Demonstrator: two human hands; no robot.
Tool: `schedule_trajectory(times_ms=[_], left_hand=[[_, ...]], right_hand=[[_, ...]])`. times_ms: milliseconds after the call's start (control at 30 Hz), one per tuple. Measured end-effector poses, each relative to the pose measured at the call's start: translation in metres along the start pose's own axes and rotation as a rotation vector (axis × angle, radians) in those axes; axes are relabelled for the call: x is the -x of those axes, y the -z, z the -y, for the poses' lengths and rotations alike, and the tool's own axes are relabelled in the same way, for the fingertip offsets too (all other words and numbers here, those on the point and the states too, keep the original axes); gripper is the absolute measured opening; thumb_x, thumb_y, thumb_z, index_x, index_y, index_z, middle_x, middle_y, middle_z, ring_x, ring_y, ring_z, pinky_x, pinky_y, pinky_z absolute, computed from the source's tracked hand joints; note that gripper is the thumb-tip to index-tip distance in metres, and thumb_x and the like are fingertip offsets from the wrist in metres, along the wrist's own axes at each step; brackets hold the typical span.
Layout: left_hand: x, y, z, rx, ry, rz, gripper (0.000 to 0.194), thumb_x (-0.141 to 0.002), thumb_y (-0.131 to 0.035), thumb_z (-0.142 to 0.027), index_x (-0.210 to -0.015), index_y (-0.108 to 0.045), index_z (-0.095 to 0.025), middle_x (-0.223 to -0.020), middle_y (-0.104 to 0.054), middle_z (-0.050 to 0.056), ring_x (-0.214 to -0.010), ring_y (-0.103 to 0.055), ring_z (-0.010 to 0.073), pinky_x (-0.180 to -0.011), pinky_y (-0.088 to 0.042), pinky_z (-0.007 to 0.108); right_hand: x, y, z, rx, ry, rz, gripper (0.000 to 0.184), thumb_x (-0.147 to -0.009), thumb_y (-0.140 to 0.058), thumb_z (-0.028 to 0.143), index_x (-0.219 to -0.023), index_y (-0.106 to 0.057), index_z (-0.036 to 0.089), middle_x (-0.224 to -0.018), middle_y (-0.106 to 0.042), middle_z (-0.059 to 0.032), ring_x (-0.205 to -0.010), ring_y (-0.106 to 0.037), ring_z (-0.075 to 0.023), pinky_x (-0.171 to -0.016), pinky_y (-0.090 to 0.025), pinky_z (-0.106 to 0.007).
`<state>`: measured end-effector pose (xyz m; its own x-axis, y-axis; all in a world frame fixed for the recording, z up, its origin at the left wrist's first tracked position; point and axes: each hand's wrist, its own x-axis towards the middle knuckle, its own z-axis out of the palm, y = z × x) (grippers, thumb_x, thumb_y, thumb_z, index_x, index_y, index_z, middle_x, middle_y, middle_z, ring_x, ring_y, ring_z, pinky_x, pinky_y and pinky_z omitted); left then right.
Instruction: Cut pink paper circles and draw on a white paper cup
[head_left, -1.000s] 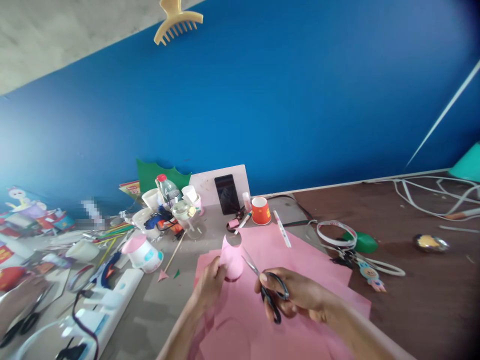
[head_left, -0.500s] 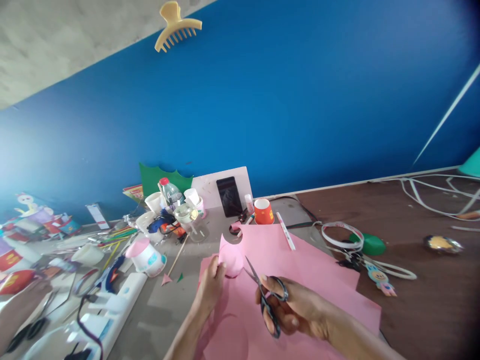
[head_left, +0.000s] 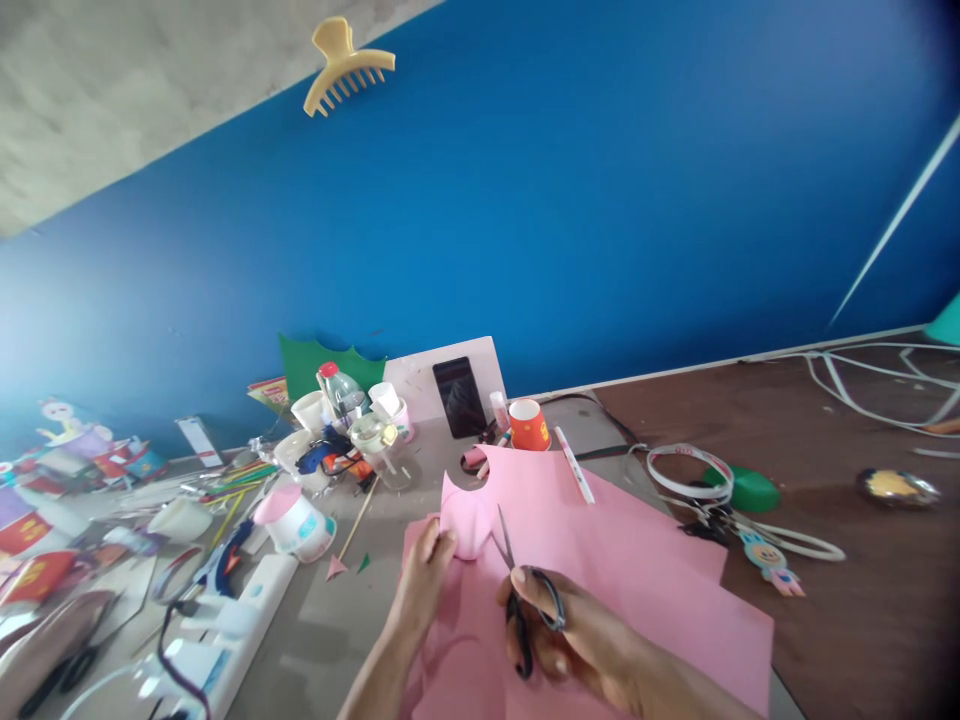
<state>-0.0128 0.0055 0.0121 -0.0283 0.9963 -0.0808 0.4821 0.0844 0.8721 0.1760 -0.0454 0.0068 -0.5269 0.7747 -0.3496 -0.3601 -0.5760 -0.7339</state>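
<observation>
My left hand (head_left: 424,575) pinches the edge of a pink paper piece (head_left: 466,515) that curls up from the pink sheets (head_left: 637,590) lying on the floor. My right hand (head_left: 574,640) has its fingers through the black handles of a pair of scissors (head_left: 516,590). The blades point up and away, their tips right beside the held pink piece. A round notch is cut out of the sheet's far edge.
Craft clutter lies at the left: a pink-topped cup (head_left: 294,520), paper cups, a bottle (head_left: 337,385), a white power strip (head_left: 225,625). An orange cup (head_left: 529,425), a marker (head_left: 574,465) and a black phone (head_left: 459,397) stand beyond the paper. White rings (head_left: 694,470) and cables lie right.
My right hand has drawn closer to the left and turned the scissors more upright, bringing the blade tips near the held pink piece. The view has shifted slightly.
</observation>
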Motion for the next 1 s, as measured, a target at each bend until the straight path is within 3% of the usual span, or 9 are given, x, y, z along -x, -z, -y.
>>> schedule_trajectory(times_ms=[133, 333, 533, 667, 833, 1000], left_hand=[[0.002, -0.001, 0.001, 0.132, 0.039, -0.020, 0.032, -0.076, -0.057, -0.048, -0.082, -0.064, -0.017, -0.084, -0.067, 0.005, -0.088, -0.061, 0.0233, -0.077, -0.047, 0.030], [-0.003, -0.004, 0.006, 0.507, 0.262, -0.155, 0.043, -0.060, -0.075, -0.040, -0.093, -0.067, -0.014, -0.098, -0.070, 0.008, -0.101, -0.062, 0.0251, -0.087, -0.047, 0.032], [-0.002, -0.003, 0.000, 0.676, 0.234, 0.061, 0.031, -0.063, -0.073, -0.035, -0.085, -0.069, -0.014, -0.078, -0.073, 0.004, -0.081, -0.068, 0.0230, -0.074, -0.050, 0.030], [-0.002, -0.004, -0.001, 0.705, 0.230, 0.098, 0.031, -0.062, -0.074, -0.033, -0.085, -0.070, -0.013, -0.078, -0.073, 0.005, -0.078, -0.069, 0.0237, -0.071, -0.050, 0.029], [-0.003, -0.006, 0.001, 0.789, 0.245, 0.056, 0.035, -0.066, -0.074, -0.036, -0.092, -0.070, -0.014, -0.086, -0.074, 0.007, -0.083, -0.069, 0.0253, -0.076, -0.051, 0.031], [-0.003, -0.008, 0.003, 0.936, 0.336, 0.087, 0.041, -0.068, -0.074, -0.044, -0.095, -0.068, -0.014, -0.082, -0.074, 0.007, -0.083, -0.069, 0.0265, -0.078, -0.052, 0.034]], right_hand=[[0.000, -0.007, -0.007, 0.008, 0.056, -0.013, 0.058, -0.069, -0.059, 0.072, -0.083, -0.047, 0.017, -0.057, -0.066, -0.0019, -0.033, -0.033, -0.0028, -0.038, -0.017, -0.019], [0.001, -0.012, -0.012, 0.082, 0.160, 0.007, 0.051, -0.076, -0.058, 0.067, -0.082, -0.046, 0.017, -0.061, -0.065, -0.0002, -0.033, -0.034, -0.0009, -0.036, -0.017, -0.018], [-0.002, -0.009, -0.012, 0.153, 0.157, -0.019, 0.054, -0.073, -0.058, 0.070, -0.078, -0.045, 0.018, -0.058, -0.064, 0.0006, -0.033, -0.035, -0.0016, -0.036, -0.020, -0.018], [-0.003, -0.009, -0.014, 0.112, 0.183, -0.022, 0.051, -0.076, -0.057, 0.068, -0.078, -0.044, 0.018, -0.057, -0.064, 0.0000, -0.034, -0.033, -0.0017, -0.036, -0.018, -0.017], [-0.008, -0.005, -0.018, 0.176, 0.240, -0.032, 0.055, -0.074, -0.056, 0.071, -0.080, -0.047, 0.017, -0.058, -0.062, 0.0000, -0.036, -0.037, -0.0027, -0.035, -0.024, -0.016], [-0.009, -0.006, -0.021, 0.255, 0.263, -0.058, 0.059, -0.071, -0.055, 0.075, -0.083, -0.048, 0.018, -0.059, -0.060, 0.0009, -0.040, -0.041, -0.0051, -0.036, -0.028, -0.016]])
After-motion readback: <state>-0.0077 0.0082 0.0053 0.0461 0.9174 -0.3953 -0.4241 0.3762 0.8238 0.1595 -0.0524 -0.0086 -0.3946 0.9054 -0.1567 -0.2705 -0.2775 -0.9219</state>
